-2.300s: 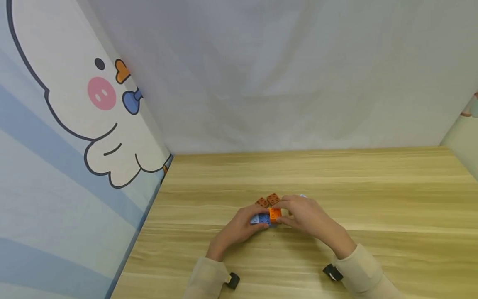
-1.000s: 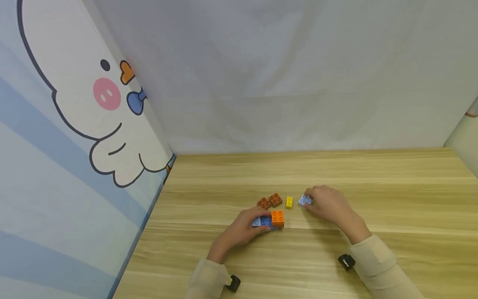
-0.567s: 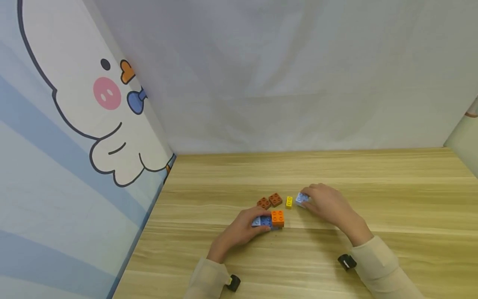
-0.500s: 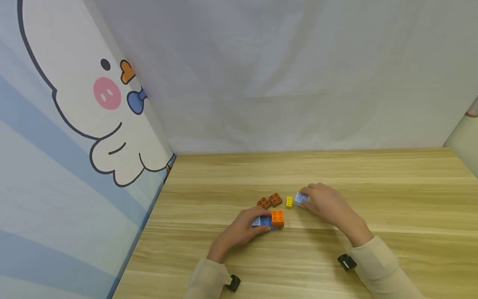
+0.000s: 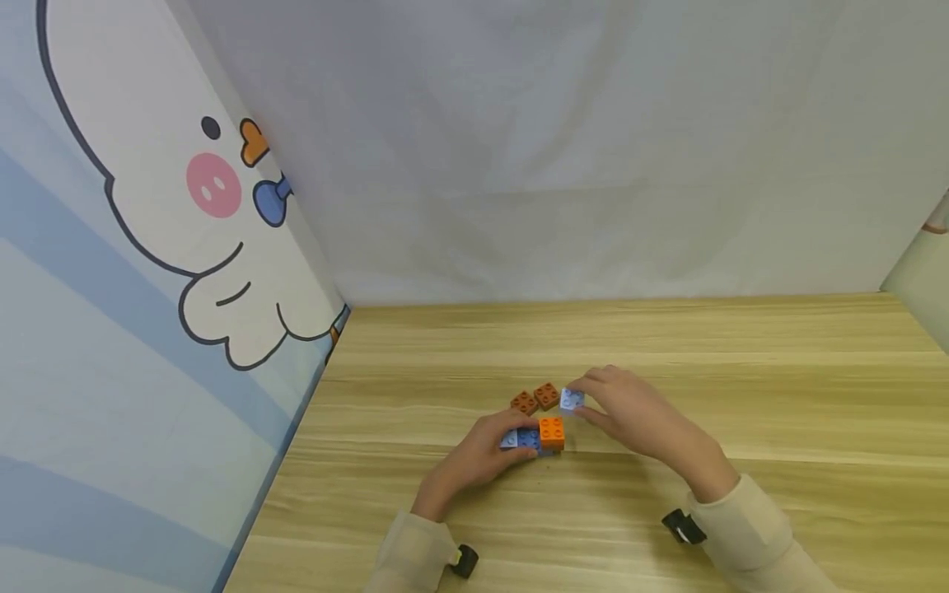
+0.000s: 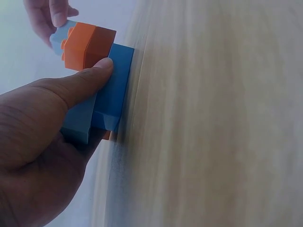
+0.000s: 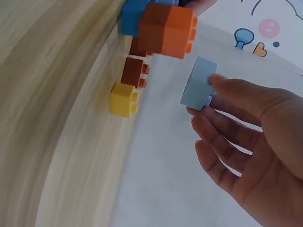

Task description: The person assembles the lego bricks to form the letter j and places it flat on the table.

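My left hand [image 5: 478, 449] grips a built group of toy building bricks between thumb and fingers. In it are a light blue brick [image 6: 78, 120], a blue brick [image 6: 113, 87] and, at the right end on top, an orange brick [image 5: 551, 432]. The left fingers are mostly hidden behind the bricks in the left wrist view. Thumb and fingertips of my right hand [image 5: 630, 412] pinch a second light blue brick [image 7: 200, 84], raised above the table, studs away from the tabletop. It hovers just right of and beyond the orange brick.
Two brown bricks [image 5: 535, 398] lie on the wooden table [image 5: 415, 354] behind the built group. Beside them is a small yellow brick [image 7: 124, 100], which the held light blue brick covers in the head view. A white curtain [image 5: 534, 165] hangs at the back.
My right hand has gone from the orange brick to the loose light blue brick, picked it up and carried it left over the yellow one. The left hand keeps its grip in place.
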`<state>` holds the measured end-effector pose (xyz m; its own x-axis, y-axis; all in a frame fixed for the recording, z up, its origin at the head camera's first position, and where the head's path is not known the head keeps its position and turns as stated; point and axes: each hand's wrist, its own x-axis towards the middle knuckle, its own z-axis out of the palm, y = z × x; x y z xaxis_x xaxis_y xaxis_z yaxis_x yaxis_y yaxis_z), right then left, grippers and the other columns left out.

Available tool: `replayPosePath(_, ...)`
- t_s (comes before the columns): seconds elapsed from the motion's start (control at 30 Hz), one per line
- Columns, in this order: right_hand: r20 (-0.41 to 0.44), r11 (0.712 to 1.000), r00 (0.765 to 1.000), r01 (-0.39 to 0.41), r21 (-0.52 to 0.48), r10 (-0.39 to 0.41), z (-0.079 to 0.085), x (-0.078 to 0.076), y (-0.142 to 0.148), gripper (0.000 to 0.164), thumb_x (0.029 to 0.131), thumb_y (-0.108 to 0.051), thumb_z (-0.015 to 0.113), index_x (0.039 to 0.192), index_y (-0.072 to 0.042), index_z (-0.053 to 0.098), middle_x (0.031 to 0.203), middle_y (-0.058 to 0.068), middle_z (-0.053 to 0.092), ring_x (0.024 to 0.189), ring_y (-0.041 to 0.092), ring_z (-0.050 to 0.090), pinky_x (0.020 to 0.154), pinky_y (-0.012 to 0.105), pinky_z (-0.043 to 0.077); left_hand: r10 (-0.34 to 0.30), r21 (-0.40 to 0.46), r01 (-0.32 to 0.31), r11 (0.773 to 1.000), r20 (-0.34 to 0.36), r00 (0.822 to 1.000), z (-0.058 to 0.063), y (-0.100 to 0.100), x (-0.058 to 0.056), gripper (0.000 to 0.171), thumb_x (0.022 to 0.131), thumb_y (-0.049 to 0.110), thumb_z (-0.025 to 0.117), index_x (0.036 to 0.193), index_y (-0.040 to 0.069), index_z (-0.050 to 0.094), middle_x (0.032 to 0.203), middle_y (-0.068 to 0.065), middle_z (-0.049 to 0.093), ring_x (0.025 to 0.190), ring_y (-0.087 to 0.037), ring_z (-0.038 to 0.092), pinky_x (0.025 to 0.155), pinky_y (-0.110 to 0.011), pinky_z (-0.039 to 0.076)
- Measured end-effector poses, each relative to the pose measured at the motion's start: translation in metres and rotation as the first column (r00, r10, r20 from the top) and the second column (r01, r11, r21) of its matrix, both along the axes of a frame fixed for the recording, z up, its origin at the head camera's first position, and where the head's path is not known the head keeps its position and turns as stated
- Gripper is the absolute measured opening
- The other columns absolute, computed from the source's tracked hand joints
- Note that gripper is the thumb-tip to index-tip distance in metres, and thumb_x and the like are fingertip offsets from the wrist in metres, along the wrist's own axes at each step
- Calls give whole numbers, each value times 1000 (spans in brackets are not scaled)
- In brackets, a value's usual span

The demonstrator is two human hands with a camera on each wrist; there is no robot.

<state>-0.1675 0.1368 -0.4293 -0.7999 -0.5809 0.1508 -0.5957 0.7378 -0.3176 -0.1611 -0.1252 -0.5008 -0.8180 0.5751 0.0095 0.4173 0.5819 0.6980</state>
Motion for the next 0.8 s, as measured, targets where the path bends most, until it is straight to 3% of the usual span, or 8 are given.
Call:
replayPosePath(0.53, 47, 988, 989, -138, -68, 141, 1, 7, -14, 30, 95, -19, 72, 124, -10, 71, 114, 3, 72, 105, 23, 68, 87, 40, 58, 7, 29, -7, 1000, 27, 1000, 1, 0, 1, 40, 97, 24, 70, 136, 14, 64, 125, -4, 69, 107, -14, 63, 92, -25, 50)
replayPosePath(0.8, 42, 987, 986, -156, -47, 158, 1, 7, -18, 30, 96, -20, 72, 123, -10, 72, 113, 3, 72, 102, 21, 67, 85, 38, 57, -4, 32, 4, 999, 23, 1000, 0, -2, 1, 41, 98, 24, 70, 137, 13, 63, 126, -5, 69, 108, -15, 64, 93, -25, 51)
